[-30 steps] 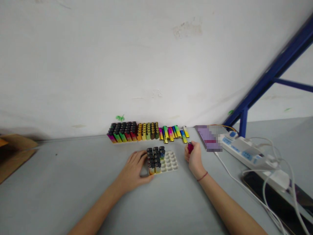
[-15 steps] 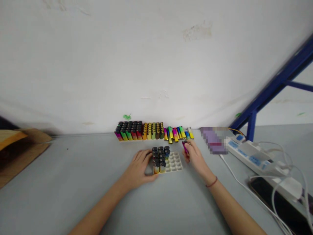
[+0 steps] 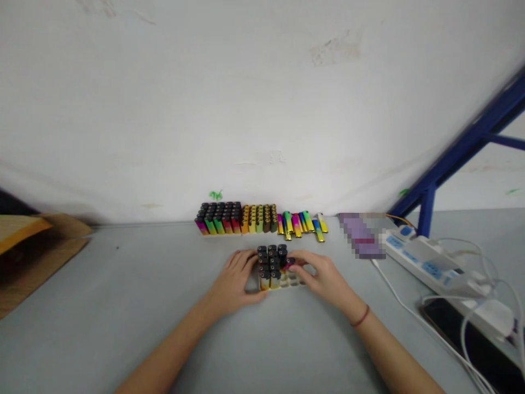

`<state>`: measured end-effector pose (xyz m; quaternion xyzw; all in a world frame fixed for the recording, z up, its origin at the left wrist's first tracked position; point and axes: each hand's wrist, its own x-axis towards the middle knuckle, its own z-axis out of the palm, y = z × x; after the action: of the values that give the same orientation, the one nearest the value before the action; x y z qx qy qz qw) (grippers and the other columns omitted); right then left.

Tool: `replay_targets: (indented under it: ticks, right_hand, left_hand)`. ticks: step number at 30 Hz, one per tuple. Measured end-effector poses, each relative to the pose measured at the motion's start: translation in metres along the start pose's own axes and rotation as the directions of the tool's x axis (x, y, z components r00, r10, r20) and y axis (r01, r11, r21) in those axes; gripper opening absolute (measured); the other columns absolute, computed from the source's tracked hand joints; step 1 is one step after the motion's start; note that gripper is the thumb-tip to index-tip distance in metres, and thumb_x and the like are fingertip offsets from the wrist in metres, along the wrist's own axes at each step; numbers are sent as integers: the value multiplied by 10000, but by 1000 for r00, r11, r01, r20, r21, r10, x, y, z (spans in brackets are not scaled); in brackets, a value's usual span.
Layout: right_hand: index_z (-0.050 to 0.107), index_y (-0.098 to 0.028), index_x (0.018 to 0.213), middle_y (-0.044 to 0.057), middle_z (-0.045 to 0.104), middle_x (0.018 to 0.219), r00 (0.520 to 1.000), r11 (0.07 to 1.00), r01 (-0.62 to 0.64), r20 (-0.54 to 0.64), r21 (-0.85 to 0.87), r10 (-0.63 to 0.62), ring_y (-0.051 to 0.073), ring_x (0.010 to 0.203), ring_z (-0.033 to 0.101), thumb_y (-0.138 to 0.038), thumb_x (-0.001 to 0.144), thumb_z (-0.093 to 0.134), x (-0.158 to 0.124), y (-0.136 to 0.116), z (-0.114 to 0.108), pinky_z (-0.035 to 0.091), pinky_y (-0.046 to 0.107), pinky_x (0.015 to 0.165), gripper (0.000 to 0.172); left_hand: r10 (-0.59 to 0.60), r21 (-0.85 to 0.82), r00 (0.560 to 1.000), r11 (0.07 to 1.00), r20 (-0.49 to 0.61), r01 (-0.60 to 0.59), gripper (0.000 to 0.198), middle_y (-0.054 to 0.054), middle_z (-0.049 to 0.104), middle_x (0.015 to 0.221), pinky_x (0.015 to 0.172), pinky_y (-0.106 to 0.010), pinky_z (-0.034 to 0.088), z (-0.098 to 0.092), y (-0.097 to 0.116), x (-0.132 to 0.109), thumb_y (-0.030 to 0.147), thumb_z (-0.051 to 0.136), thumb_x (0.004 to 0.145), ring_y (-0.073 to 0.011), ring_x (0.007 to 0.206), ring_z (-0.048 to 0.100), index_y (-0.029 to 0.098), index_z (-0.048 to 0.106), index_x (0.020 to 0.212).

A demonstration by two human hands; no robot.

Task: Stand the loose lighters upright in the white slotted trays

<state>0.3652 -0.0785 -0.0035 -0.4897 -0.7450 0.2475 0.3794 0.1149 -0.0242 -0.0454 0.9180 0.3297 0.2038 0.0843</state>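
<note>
A white tray [image 3: 289,281] with round pockets lies on the grey table, its left part filled with upright black-topped lighters [image 3: 269,267]. My left hand [image 3: 235,279] is curved round the tray's left side, thumb at the front corner and fingers at the back. Over the tray, just right of the standing lighters, my right hand [image 3: 322,273] pinches a magenta lighter [image 3: 290,262] with a dark top. Behind stand a block of black-topped lighters [image 3: 219,218] and a block of gold-topped ones [image 3: 259,219]. Several shiny multicoloured lighters [image 3: 302,222] lie loose beside them.
A white power strip [image 3: 435,268] with cables and a dark phone [image 3: 459,334] lie at the right. Near the back right is a blurred purple item [image 3: 359,235]. Brown cardboard [image 3: 45,257] sits at the far left. A blue metal frame [image 3: 459,148] rises at the right.
My right hand has moved left with the magenta lighter, from beside the tray to over its pockets. My left hand stays at the tray's left side.
</note>
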Motion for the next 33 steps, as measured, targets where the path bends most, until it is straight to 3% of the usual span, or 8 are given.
replay_targets:
  ticks: [5, 9, 12, 16, 18, 24, 28, 33]
  right_hand:
    - [649, -222, 1129, 78, 711, 965, 990, 970, 138, 32, -202, -134, 189, 859, 668, -261, 964, 502, 0, -5, 1, 527, 303, 786, 224]
    - [661, -219, 1136, 94, 689, 1063, 977, 951, 207, 0, -231, -213, 200, 957, 637, -211, 957, 458, 2, 2, -6, 515, 341, 864, 271]
    - [653, -198, 1178, 112, 682, 1087, 975, 931, 43, -188, -363, -119, 236, 1027, 601, -167, 940, 409, 5, 22, -14, 478, 405, 927, 342]
    - [626, -150, 1262, 168, 614, 1238, 932, 724, -287, -358, -627, 59, 304, 1138, 512, -236, 946, 434, 9, 54, -18, 407, 457, 974, 379]
    - [656, -147, 1221, 172, 616, 1226, 933, 653, -329, -342, -682, 114, 303, 1113, 516, -290, 950, 462, 9, 62, -18, 406, 431, 952, 363]
    - [691, -143, 843, 141, 685, 921, 900, 628, -436, -324, -645, 293, 240, 847, 622, -322, 959, 480, 4, 56, -21, 425, 321, 748, 299]
    - [640, -108, 934, 155, 684, 874, 868, 568, -495, -340, -658, 362, 253, 800, 639, -147, 906, 498, 0, 55, -23, 406, 317, 692, 150]
    - [635, -79, 934, 206, 670, 909, 875, 601, -473, -265, -644, 404, 280, 848, 636, -63, 847, 467, 0, 59, -20, 421, 336, 750, 190]
  left_hand:
    - [-3, -10, 1000, 1000, 9, 3, 651, -166, 543, 1282, 1044, -520, 393, -1, 1, 0, 484, 679, 753, -345, 1192, 497, 146, 497, 1280]
    - [-9, -2, 1000, 1000, 9, 9, 649, -168, 545, 1280, 1044, -527, 387, -2, 1, 1, 507, 665, 763, -349, 1184, 500, 151, 501, 1281]
    - [-11, 9, 1000, 1000, 15, 10, 655, -174, 544, 1280, 1039, -524, 392, -2, 1, 0, 523, 668, 760, -351, 1176, 504, 147, 510, 1273]
    - [-16, 19, 1000, 1000, 12, 16, 657, -178, 545, 1276, 1046, -514, 392, -1, 0, 0, 519, 678, 754, -349, 1177, 507, 134, 522, 1264]
    - [-17, 20, 1000, 1000, 18, 17, 663, -178, 546, 1277, 1046, -510, 394, -2, 0, 0, 510, 684, 750, -347, 1178, 508, 129, 521, 1268]
    - [-14, 22, 999, 1000, 30, 14, 665, -192, 548, 1275, 1051, -519, 387, -2, 0, 1, 498, 688, 750, -350, 1187, 504, 107, 523, 1261]
    - [-15, 15, 1000, 1000, 18, 15, 640, -173, 546, 1288, 1057, -521, 377, -1, 0, 1, 503, 681, 753, -345, 1193, 504, 145, 524, 1260]
    - [-16, 2, 1000, 1000, 15, 16, 651, -169, 543, 1287, 1053, -516, 382, 0, 0, 1, 500, 686, 747, -346, 1196, 500, 149, 516, 1268]
